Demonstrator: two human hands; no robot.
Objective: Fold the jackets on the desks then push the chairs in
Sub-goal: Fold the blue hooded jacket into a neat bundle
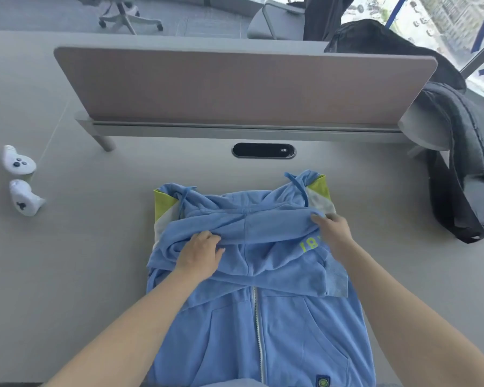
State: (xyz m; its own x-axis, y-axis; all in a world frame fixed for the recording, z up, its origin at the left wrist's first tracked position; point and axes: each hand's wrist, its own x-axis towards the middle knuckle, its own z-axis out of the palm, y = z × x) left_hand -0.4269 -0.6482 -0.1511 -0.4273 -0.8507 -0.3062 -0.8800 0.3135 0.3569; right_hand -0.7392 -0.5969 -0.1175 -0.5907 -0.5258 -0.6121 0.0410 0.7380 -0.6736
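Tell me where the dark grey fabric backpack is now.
In the head view, the backpack lies at the right of the grey desk, by the end of the brown divider panel, right of the blue zip hoodie.

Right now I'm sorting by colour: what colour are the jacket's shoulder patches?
Lime green shoulder patches on the blue jacket, head view.

Blue jacket (263, 331) is cut off by the lower edge, well below the right hand (333, 233). Its yellow lettering (309, 247) is partly hidden behind that hand. The badge (322, 382) near the edge is too small to be read.
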